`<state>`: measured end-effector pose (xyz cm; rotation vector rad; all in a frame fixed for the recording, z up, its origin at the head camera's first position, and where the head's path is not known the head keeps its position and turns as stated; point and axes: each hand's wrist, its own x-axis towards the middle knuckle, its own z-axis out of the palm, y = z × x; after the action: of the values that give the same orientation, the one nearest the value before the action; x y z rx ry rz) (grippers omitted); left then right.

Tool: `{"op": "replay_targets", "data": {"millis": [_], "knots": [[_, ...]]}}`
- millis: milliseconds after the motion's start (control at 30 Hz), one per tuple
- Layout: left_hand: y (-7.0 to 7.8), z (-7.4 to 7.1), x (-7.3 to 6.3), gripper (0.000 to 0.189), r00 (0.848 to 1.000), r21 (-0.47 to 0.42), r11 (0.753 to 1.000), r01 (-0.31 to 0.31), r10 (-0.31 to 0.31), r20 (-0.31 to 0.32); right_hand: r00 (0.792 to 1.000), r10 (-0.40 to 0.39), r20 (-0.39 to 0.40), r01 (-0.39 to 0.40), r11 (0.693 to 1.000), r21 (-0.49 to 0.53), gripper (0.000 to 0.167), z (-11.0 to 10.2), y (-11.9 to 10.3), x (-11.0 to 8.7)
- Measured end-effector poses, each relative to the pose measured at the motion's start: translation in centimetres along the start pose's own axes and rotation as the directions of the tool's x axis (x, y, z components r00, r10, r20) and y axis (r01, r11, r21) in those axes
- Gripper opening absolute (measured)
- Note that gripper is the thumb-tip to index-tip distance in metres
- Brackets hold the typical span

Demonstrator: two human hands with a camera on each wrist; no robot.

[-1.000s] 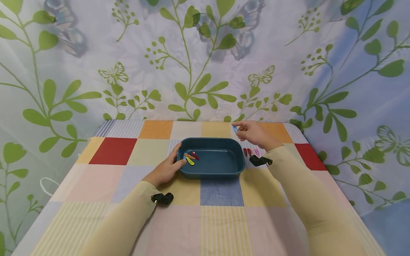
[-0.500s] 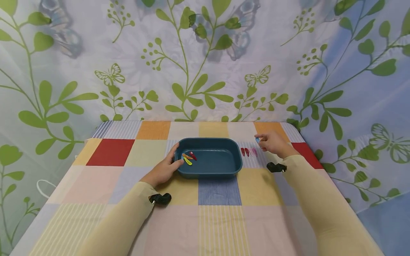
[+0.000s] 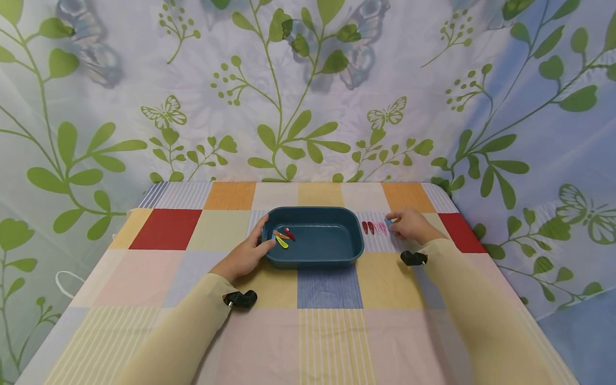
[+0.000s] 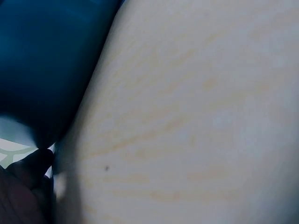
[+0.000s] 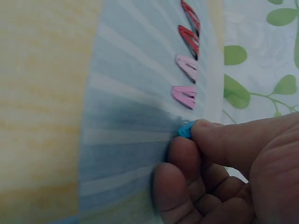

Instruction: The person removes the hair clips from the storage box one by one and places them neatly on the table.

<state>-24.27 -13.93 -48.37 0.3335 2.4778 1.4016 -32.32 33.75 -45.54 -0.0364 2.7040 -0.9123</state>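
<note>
A dark blue rectangular tub (image 3: 317, 264) sits on the table. My left hand (image 3: 246, 255) grips its left side, with the thumb at the rim; in the left wrist view part of that hand (image 4: 28, 182) shows beside the tub wall (image 4: 51, 56). Inside the tub, close to the thumb, lie a red hair clip (image 3: 289, 233), an orange one and a yellow hair clip (image 3: 282, 243). My right hand (image 3: 411, 225) pinches a blue hair clip (image 5: 185, 129) between thumb and finger, low over the cloth. It is at the end of a row of two red clips (image 5: 189, 41) and two pink clips (image 5: 184, 97).
A patchwork cloth (image 3: 332, 342) covers the table. Behind it hangs a curtain (image 3: 202, 107) printed with leaves and butterflies. A white cord (image 3: 67, 280) loops beside the table's left edge. Each sleeve carries a small black device (image 3: 240, 299) at the wrist.
My right hand has moved right from above the tub's far right corner, then down toward the cloth beside the pink clips, with the blue hair clip. The left hand stays on the tub.
</note>
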Motion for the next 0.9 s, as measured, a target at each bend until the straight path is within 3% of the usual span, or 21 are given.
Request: {"op": "replay_targets", "data": {"millis": [133,900], "knots": [[0.04,0.02,-0.01,0.077,1.000,-0.007,1.000,0.002,-0.002,0.002,1.000,0.030,-0.004,-0.031,0.999,-0.022,0.042,0.18,-0.07,-0.05],[0.15,0.12,-0.06,0.077,1.000,-0.016,1.000,0.006,-0.006,-0.004,0.999,0.031,-0.013,-0.033,0.983,-0.178,0.045,0.60,0.10,-0.08]]}}
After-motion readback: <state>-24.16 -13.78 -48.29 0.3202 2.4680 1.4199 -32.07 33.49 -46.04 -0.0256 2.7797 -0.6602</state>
